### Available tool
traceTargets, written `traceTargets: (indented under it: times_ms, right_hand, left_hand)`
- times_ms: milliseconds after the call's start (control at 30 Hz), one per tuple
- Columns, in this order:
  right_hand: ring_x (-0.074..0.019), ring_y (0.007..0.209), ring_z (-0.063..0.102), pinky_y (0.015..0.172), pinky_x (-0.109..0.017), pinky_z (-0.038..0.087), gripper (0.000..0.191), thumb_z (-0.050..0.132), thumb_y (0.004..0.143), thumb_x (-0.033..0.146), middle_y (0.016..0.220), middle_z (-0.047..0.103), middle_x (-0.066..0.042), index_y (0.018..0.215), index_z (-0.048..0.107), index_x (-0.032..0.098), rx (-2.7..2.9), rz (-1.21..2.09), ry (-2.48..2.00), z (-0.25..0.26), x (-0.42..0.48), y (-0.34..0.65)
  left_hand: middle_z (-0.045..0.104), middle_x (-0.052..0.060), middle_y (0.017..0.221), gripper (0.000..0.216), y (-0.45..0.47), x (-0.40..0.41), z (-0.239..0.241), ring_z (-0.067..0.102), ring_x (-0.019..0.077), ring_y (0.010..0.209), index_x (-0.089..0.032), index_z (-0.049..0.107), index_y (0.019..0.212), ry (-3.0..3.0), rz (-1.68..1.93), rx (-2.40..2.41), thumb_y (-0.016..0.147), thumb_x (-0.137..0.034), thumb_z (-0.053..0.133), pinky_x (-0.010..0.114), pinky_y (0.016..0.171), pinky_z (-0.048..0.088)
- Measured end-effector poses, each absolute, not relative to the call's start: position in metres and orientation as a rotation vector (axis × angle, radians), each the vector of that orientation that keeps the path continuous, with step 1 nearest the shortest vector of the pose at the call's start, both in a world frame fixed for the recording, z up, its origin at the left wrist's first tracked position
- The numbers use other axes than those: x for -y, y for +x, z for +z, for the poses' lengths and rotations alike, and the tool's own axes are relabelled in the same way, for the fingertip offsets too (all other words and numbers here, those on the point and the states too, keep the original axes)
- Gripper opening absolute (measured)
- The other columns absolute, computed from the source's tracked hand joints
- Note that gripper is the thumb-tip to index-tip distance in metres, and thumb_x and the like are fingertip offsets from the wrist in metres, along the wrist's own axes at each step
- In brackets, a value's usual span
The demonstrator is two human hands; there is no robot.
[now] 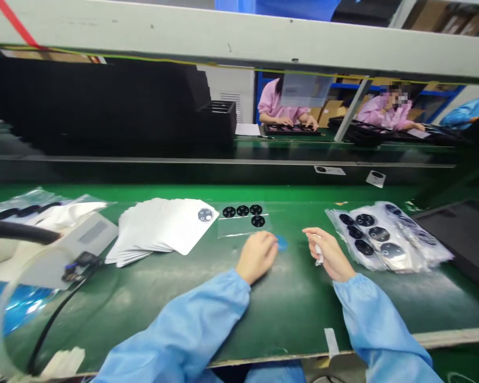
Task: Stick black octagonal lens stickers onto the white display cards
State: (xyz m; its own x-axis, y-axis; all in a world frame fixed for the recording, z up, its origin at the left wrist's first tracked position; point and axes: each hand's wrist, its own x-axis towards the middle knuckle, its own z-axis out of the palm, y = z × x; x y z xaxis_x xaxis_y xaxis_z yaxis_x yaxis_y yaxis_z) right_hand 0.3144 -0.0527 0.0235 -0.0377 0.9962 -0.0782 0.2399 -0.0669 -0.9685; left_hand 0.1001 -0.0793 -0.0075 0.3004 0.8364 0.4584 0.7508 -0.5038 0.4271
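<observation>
The left hand [257,256] rests low over the green work surface [287,303], with its fingers curled downward. The blue translucent disc [281,243] lies on the surface directly at the fingertips, on their right side. Its near edge meets the fingers in view; whether they grip it cannot be told, as the fingertips are hidden.

The right hand [335,258] is positioned to the right of the disc, apart from it. Its index finger points left, and the other fingers are folded around a small white piece [319,256], which protrudes below them. The disc is located between the two hands, nearer the left.

Beyond the left hand, four black discs [243,211] are arranged at a clear bag [235,229]: three in a row, one below the rightmost. A fanned stack of white panels [155,229] lies to the left of this bag. Packs of round parts [379,234] lie to the right of the right hand.
</observation>
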Motion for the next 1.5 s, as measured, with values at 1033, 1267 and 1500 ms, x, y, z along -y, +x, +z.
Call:
traceTargets:
  times_ms: [1033,1267,1500]
  right_hand:
    - [-0.0254,0.092,0.062,0.077,-0.035,0.045,0.065,0.064,0.08,0.054,0.108,0.065,-0.008,0.133,0.05,0.02,2.297,0.652,-1.2,0.003,0.091,0.222]
    - [-0.0318,0.09,0.064,0.067,-0.036,0.044,0.088,0.063,0.075,0.066,0.11,0.065,-0.015,0.137,0.045,0.007,2.653,0.487,-1.273,0.0,0.097,0.22]
    - [-0.0262,0.084,0.064,0.059,-0.031,0.039,0.082,0.06,0.079,0.067,0.103,0.065,-0.008,0.14,0.042,0.015,2.779,0.419,-1.26,0.005,0.09,0.222]
  left_hand:
    - [0.061,0.005,0.1,0.059,0.003,0.155,0.005,0.062,0.0097,0.063,-0.02,0.015,0.142,1.657,0.923,-1.698,0.09,-0.027,0.04,0.021,0.053,0.051]
    - [0.052,-0.002,0.071,0.047,0.021,0.152,0.002,0.054,0.017,0.066,-0.023,0.053,0.12,1.853,0.667,-1.691,0.076,-0.03,0.066,0.027,0.055,0.042]
    - [0.055,0.0,0.081,0.01,0.022,0.096,-0.004,0.055,0.0115,0.069,-0.019,0.058,0.091,2.004,0.678,-1.515,0.087,-0.027,0.054,0.025,0.066,0.045]
